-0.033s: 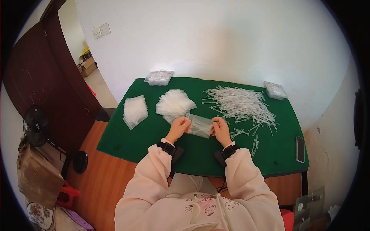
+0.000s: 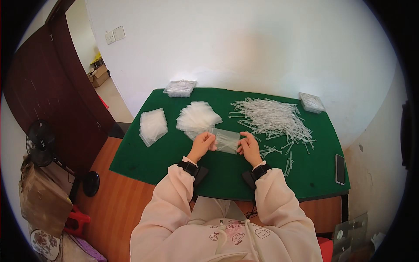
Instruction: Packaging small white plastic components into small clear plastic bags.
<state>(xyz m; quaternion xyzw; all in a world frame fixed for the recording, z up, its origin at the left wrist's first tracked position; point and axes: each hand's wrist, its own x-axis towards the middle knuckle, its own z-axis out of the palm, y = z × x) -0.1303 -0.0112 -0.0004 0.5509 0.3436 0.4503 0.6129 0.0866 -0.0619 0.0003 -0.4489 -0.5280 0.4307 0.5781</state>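
- Between my two hands, over the green bench (image 2: pixel 174 168), I hold a small clear bag (image 2: pixel 226 140) flat and stretched sideways.
- My left hand (image 2: pixel 202 146) pinches the bag's left edge, fingers curled over it.
- My right hand (image 2: pixel 249 147) pinches the right edge, thumb on top.
- Just beyond my left hand lies a fanned pile of bags (image 2: pixel 198 116), nearly touching the bag I hold.
- Further left of that hand sits a second stack (image 2: pixel 152 125), well apart from the first.
- Beyond my right hand spreads a loose heap of clear plastic sticks (image 2: pixel 273 117), with strays (image 2: pixel 288 165) trailing down to that hand's right.
- Far beyond each hand, at the back corners, stand two clear trays (image 2: pixel 180 88) (image 2: pixel 311 102).
- Right of my right hand, near the bench edge, lies a dark phone (image 2: pixel 340 169).
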